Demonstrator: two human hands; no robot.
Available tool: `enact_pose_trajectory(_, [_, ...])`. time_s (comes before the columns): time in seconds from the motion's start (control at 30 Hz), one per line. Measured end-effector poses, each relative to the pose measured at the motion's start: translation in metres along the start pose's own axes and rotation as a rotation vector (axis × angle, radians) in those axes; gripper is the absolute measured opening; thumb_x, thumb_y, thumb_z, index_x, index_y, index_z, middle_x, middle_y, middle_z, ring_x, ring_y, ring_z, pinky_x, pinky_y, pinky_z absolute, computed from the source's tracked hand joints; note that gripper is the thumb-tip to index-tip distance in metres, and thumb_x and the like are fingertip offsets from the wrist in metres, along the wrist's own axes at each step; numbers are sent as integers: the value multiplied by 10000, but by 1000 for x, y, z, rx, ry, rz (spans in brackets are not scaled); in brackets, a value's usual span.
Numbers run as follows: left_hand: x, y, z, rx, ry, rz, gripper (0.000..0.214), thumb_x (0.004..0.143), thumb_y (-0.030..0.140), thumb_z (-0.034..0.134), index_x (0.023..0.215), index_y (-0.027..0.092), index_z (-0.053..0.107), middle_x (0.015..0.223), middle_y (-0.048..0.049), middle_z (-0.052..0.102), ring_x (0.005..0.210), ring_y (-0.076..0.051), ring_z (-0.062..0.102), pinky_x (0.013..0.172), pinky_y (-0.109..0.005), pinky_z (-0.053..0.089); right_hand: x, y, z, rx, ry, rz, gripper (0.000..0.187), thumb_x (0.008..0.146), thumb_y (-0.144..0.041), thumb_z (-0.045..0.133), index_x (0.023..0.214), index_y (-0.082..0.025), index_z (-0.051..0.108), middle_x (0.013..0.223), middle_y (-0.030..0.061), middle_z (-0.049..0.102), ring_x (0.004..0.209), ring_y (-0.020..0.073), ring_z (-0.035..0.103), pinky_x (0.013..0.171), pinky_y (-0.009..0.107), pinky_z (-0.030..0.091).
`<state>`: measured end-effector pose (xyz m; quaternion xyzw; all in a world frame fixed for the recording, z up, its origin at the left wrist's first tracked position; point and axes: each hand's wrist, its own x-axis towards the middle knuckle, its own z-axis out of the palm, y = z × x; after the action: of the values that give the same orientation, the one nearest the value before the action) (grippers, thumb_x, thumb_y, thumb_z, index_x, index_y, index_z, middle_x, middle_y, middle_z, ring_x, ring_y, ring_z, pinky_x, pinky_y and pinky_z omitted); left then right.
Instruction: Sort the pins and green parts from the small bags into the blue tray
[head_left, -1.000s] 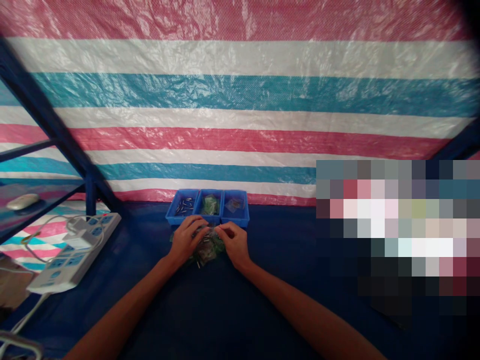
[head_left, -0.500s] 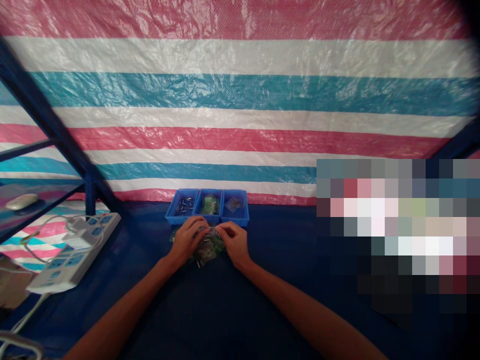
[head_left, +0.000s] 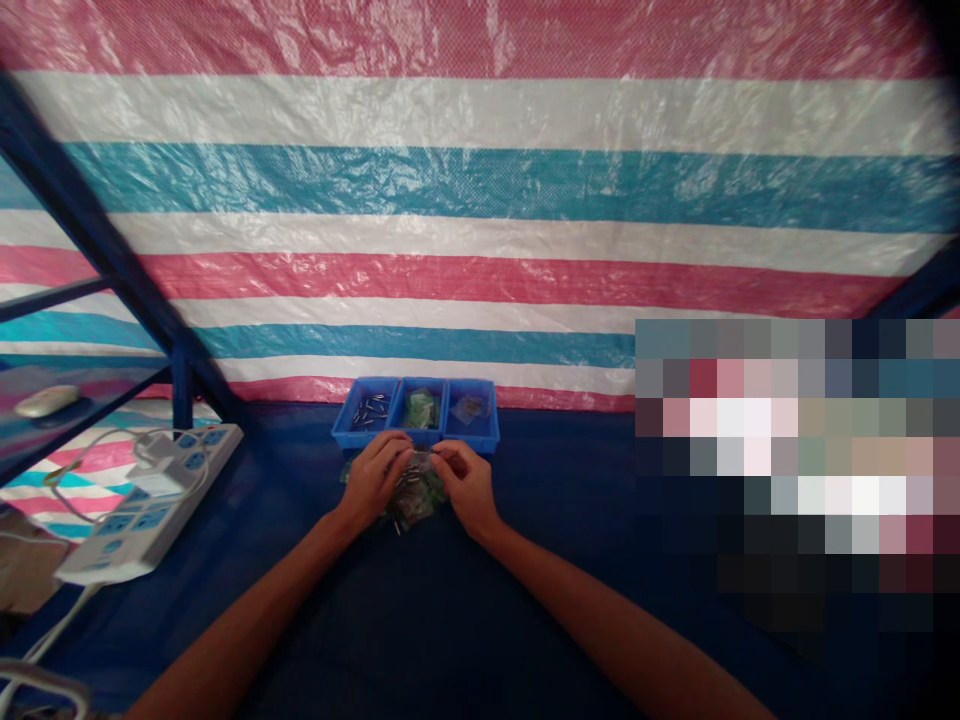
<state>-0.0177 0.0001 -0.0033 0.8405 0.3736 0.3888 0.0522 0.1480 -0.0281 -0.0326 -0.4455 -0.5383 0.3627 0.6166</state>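
Over a pile of small clear and green plastic packets mixed with thin metal pieces [head_left: 412,498], my left hand [head_left: 373,480] and my right hand [head_left: 466,485] face each other with fingers curled inward. Both hands are closed in a pinch. Something small and pale shows between the fingertips, too small to name. Just beyond them stands a blue three-compartment tray [head_left: 415,438]. Its left compartment holds several short metal pins [head_left: 370,410], the middle one green packets [head_left: 421,409], and the right one clear packets [head_left: 470,408].
A white power strip [head_left: 154,510] with plugged-in chargers and cables lies on the left of the dark blue table [head_left: 360,620]. A pale computer mouse [head_left: 47,402] is farther left. Striped sheeting [head_left: 480,180] hangs behind. The right side is pixelated.
My fingertips have shifted slightly, and the small pale thing between them looks a little different. My right hand has drawn in a little to the left. The tray and pile stay put.
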Motion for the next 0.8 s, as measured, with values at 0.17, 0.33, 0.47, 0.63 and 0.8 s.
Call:
enact_pose_trajectory(0.17, [-1, -1, 0, -20, 27, -16, 205, 940, 263, 424, 902, 183, 608, 972, -63, 628, 925, -162, 595, 863, -297, 475, -1, -1, 1, -41, -16, -38, 210, 814, -363, 579, 855, -169, 648, 728, 11, 618, 608, 128, 538, 570, 224, 434])
enact_pose_trajectory(0.33, [-1, 1, -2, -39, 23, -29, 221, 939, 265, 424, 858, 185, 614, 933, -53, 634, 888, -154, 600, 841, -282, 478, -1, -1, 1, -57, -34, -59, 198, 829, -350, 566, 827, -170, 647, 730, 10, 628, 610, 127, 538, 578, 224, 423])
enact_pose_trajectory(0.47, [-1, 3, -3, -50, -4, -38, 251, 947, 274, 398, 882, 186, 624, 950, -58, 639, 907, -161, 604, 852, -285, 476, -2, -1, 0, -92, -36, -53, 234, 848, -381, 535, 802, -176, 637, 704, 6, 616, 603, 129, 537, 555, 219, 408])
enact_pose_trajectory(0.63, [-2, 1, -3, -36, 13, -51, 189, 920, 298, 469, 1004, 186, 595, 972, -58, 637, 906, -170, 609, 798, -274, 491, -2, -2, -2, -129, -25, -55, 281, 888, -408, 468, 808, -180, 610, 669, 3, 593, 603, 133, 544, 544, 218, 400])
enact_pose_trajectory(0.8, [-3, -2, 0, -53, -27, 30, 153, 908, 276, 502, 999, 181, 583, 954, -63, 634, 899, -168, 607, 801, -276, 489, -2, -1, -2, -140, -31, -55, 312, 915, -418, 433, 775, -178, 573, 628, -17, 553, 558, 111, 512, 529, 202, 375])
